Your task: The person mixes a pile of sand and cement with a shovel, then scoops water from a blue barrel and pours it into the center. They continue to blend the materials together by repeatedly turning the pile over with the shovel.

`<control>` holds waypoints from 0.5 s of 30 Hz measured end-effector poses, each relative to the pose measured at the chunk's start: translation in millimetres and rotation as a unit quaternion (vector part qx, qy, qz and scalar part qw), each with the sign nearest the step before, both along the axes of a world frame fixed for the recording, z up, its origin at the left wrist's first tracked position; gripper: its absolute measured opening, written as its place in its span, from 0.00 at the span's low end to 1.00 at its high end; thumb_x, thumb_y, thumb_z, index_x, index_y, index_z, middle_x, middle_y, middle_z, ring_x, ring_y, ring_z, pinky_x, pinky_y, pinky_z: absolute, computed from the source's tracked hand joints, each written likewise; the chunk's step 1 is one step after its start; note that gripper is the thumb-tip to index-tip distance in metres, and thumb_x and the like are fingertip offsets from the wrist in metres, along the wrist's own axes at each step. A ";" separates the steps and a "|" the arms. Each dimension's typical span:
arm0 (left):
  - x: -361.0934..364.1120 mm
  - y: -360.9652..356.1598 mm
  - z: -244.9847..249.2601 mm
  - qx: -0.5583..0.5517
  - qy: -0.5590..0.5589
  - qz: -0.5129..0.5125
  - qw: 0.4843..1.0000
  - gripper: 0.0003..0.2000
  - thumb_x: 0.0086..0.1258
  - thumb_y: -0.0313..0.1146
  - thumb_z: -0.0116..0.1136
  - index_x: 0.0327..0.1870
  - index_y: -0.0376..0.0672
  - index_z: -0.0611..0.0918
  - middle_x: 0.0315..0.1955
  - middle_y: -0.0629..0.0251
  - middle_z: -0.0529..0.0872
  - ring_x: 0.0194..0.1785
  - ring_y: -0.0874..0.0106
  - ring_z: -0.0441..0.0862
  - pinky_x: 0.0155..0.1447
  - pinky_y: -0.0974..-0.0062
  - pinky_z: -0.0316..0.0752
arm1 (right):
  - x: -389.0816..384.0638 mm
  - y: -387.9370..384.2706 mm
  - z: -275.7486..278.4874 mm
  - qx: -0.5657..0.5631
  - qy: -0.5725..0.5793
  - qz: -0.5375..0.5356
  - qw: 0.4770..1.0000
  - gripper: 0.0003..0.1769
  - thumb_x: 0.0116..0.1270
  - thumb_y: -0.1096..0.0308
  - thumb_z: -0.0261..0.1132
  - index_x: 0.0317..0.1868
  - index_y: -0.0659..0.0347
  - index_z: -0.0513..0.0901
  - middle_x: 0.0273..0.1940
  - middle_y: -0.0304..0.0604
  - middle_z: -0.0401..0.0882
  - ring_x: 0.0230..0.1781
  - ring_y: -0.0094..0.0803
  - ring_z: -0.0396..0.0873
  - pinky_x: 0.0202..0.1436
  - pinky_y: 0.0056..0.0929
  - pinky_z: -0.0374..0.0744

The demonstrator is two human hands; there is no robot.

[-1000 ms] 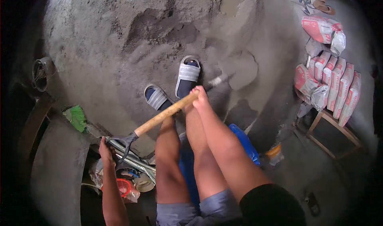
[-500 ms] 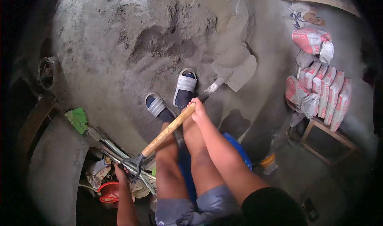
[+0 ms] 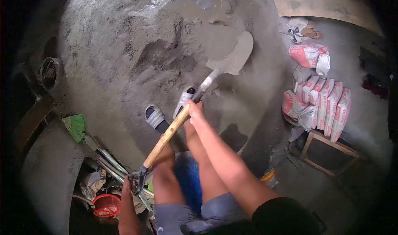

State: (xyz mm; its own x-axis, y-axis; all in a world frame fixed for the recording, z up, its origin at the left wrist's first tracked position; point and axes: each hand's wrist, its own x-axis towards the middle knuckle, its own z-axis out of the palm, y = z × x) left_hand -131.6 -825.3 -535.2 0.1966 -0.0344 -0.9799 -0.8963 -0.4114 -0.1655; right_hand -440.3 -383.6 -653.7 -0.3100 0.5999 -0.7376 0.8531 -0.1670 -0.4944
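A shovel (image 3: 163,140) with a wooden shaft slants across the view from lower left to upper right. My right hand (image 3: 195,111) wraps round the lower shaft, close to the metal socket. Down at the left, my left hand (image 3: 130,185) is closed on the dark D-shaped grip at the shaft's end. The grey blade (image 3: 236,54) carries wet grey mix and lies over the heap of wet mortar (image 3: 166,48). Where the mix on the blade ends and the heap begins is hard to tell. My feet in striped slides (image 3: 155,117) stand just below the heap.
Stacked red-and-white cement bags (image 3: 329,106) stand at the right, with a wooden frame (image 3: 329,154) below them. A green broom head (image 3: 75,127), metal bars and a red basket (image 3: 106,205) lie at lower left. A blue container (image 3: 187,175) is behind my legs.
The shovel blade has moved up and slightly left, away from my feet and over the heap. Both hands keep their hold, and my right arm reaches farther forward. The camera view has shifted a little.
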 end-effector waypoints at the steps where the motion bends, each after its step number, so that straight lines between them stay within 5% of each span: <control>1: 21.2 -0.9 -15.1 -0.020 -0.032 -0.043 0.998 0.22 0.70 0.54 0.38 0.23 0.47 0.72 0.12 0.71 0.67 0.15 0.72 0.66 0.23 0.69 0.66 | -27.1 -9.4 64.5 -0.002 -0.018 0.014 1.000 0.22 0.57 0.70 0.68 0.46 0.71 0.69 0.38 0.51 0.78 0.32 0.37 0.82 0.36 0.34 0.81; 2: 44.8 -5.4 -33.0 -0.041 -0.063 -0.086 0.993 0.23 0.70 0.54 0.38 0.23 0.46 0.72 0.12 0.71 0.68 0.15 0.71 0.66 0.23 0.68 0.66 | -58.6 -20.7 137.0 -0.003 -0.037 0.029 0.999 0.22 0.57 0.70 0.69 0.46 0.71 0.68 0.39 0.52 0.78 0.32 0.37 0.82 0.36 0.33 0.81; 3: 72.2 -28.0 -53.7 0.041 -0.073 -0.046 0.995 0.23 0.68 0.56 0.38 0.22 0.47 0.72 0.12 0.71 0.68 0.15 0.71 0.67 0.23 0.69 0.65 | -46.3 -14.0 124.5 -0.066 -0.007 -0.018 0.998 0.22 0.57 0.69 0.69 0.46 0.70 0.68 0.38 0.50 0.78 0.34 0.37 0.82 0.37 0.33 0.81; 6: -3.6 0.8 12.7 0.022 -0.071 -0.031 0.997 0.24 0.66 0.59 0.41 0.22 0.48 0.72 0.12 0.71 0.69 0.15 0.72 0.67 0.22 0.71 0.65 | -13.9 14.0 99.7 -0.172 0.077 -0.080 0.979 0.25 0.56 0.72 0.68 0.50 0.70 0.65 0.37 0.50 0.77 0.31 0.38 0.81 0.34 0.33 0.80; 10: -44.1 54.1 26.5 -0.188 0.035 0.013 0.982 0.24 0.66 0.61 0.43 0.22 0.48 0.71 0.09 0.69 0.67 0.13 0.70 0.65 0.20 0.70 0.64 | 2.2 77.8 80.0 -0.272 0.091 -0.176 0.941 0.14 0.55 0.73 0.64 0.39 0.66 0.68 0.32 0.47 0.74 0.31 0.40 0.81 0.36 0.39 0.82; 15: -85.2 169.9 10.3 -0.239 0.074 0.003 0.968 0.21 0.67 0.56 0.45 0.22 0.48 0.70 0.10 0.68 0.67 0.13 0.71 0.66 0.19 0.72 0.63 | 39.4 203.8 18.9 -0.328 0.098 -0.205 0.917 0.09 0.58 0.73 0.64 0.35 0.65 0.72 0.33 0.45 0.74 0.35 0.39 0.79 0.44 0.40 0.81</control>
